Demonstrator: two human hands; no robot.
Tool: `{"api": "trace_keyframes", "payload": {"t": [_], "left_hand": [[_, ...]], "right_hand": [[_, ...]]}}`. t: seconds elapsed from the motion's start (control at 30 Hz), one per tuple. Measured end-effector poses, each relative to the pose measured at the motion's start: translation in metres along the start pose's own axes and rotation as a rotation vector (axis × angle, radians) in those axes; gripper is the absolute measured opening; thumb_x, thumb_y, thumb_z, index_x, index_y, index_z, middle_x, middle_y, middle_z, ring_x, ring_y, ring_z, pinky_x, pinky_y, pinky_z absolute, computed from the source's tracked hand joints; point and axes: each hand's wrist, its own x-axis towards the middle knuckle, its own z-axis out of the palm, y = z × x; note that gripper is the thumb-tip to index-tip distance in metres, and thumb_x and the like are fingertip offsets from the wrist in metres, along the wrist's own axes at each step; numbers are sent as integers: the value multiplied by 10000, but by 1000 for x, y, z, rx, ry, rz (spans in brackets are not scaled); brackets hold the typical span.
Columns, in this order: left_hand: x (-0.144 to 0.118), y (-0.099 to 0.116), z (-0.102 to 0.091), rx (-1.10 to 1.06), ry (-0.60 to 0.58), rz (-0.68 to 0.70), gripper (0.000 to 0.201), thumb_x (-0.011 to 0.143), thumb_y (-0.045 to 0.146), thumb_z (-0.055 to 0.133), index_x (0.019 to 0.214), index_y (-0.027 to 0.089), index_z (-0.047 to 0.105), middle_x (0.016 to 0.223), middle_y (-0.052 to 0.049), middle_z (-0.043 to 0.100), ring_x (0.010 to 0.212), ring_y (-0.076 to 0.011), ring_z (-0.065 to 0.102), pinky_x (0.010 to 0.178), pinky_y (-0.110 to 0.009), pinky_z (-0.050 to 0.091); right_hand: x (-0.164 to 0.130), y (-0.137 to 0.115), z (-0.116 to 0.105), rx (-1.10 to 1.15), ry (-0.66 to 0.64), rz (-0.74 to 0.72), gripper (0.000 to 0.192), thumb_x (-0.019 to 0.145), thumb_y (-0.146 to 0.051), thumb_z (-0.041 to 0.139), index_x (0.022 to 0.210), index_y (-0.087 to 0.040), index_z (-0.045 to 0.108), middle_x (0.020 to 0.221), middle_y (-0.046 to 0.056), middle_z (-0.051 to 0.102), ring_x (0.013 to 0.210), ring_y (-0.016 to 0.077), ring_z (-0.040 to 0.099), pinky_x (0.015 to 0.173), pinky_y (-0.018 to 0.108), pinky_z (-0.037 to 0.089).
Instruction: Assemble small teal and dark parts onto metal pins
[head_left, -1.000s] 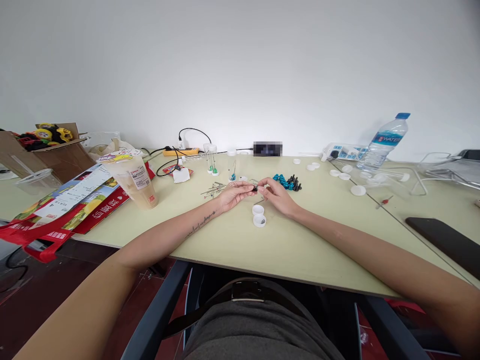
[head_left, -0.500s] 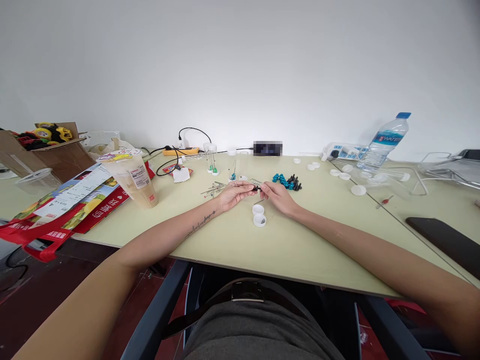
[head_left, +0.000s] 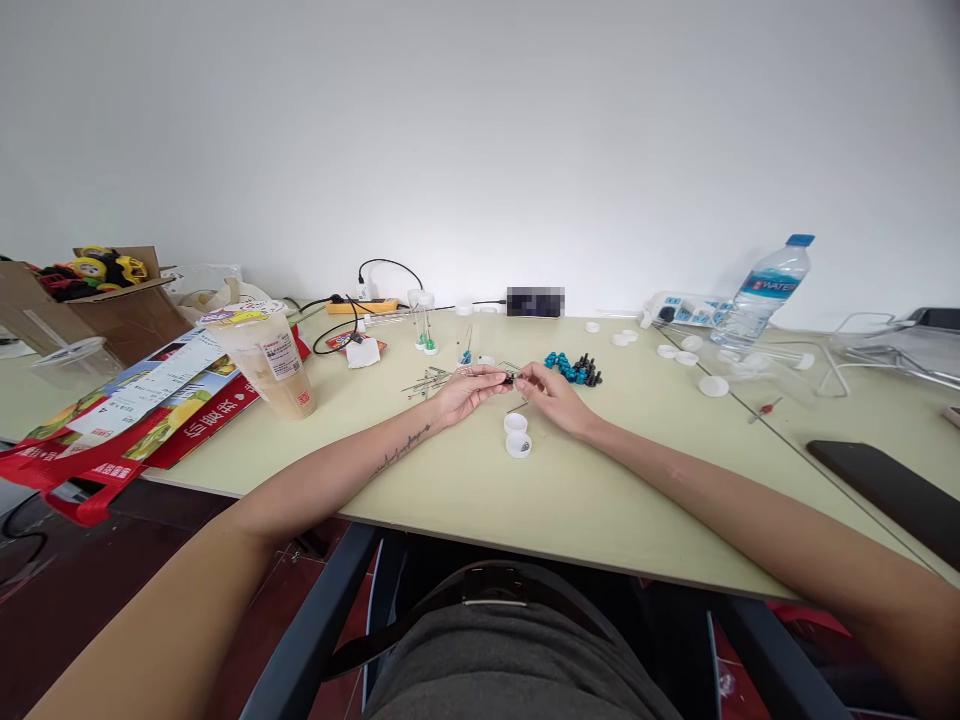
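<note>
My left hand and my right hand meet over the middle of the pale green table. Between their fingertips they pinch a small dark part on a thin metal pin. Just below the hands lie two small white caps, one with something dark inside. A heap of blue and black small parts sits just beyond my right hand. Loose metal pins are scattered beside my left hand.
A sealed cup of milk tea stands at the left on red printed bags. Clear vials, a power strip and cables lie at the back. A water bottle, white caps and a black phone are on the right.
My hands have stayed together on the small part, with only slight finger movement. The view has tilted a little, shifting things on the right slightly down.
</note>
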Motion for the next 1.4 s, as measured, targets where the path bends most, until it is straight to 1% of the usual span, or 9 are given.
{"api": "trace_keyframes", "payload": {"t": [0.13,0.27,0.4,0.6,0.8,1.03,1.2,1.3,1.4], "left_hand": [[0,0,1,2,-3,9,181,658,135,698,828,79,668,821,-58,683,754,-107,649,820,-211,487],[-1,-1,1,10,-12,5,202,649,139,705,836,72,668,845,-73,682,780,-124,649,834,-231,484],[-1,-1,1,2,2,-21,210,649,131,703,844,66,664,838,-75,678,785,-122,647,839,-232,481],[0,0,1,-36,6,2,161,666,114,687,821,72,663,823,-58,677,746,-92,638,851,-229,475],[1,-2,0,-3,13,-4,185,654,121,699,830,74,665,813,-60,681,781,-118,648,852,-234,476],[1,-2,0,-25,-11,11,176,663,118,690,833,76,669,835,-64,683,767,-109,646,841,-226,481],[0,-2,0,-9,-13,8,187,660,125,694,837,73,667,826,-64,681,777,-119,648,848,-238,479],[0,-1,0,-8,12,6,180,658,119,693,832,79,668,820,-61,682,752,-108,646,854,-242,476],[-1,-1,1,6,6,1,175,666,126,688,834,82,668,830,-66,684,759,-112,647,863,-252,473]], "right_hand": [[-1,-2,0,36,57,-3,334,826,-492,476,1021,-221,483,1005,40,549,776,144,519,683,279,403],[1,4,0,45,11,21,432,903,-494,280,785,-184,556,784,37,572,742,158,519,726,304,397],[2,7,1,80,-110,50,478,894,-514,284,697,-172,553,695,28,568,683,153,515,690,294,402],[1,2,0,52,-4,4,344,837,-493,455,1016,-204,507,967,43,576,759,149,514,653,272,396],[2,6,1,102,-100,24,458,904,-494,268,709,-176,534,716,30,555,691,151,504,688,290,398],[1,3,0,82,-17,5,294,856,-474,435,943,-202,498,832,14,548,692,135,481,638,266,381],[1,4,0,83,-92,6,404,899,-481,301,715,-187,506,703,20,532,683,148,490,679,291,393],[0,3,1,85,-19,8,288,838,-476,462,940,-209,491,925,31,552,719,139,505,644,275,399],[0,2,1,125,8,22,326,856,-465,436,1087,-236,430,1025,39,538,734,131,515,682,282,416]]}}
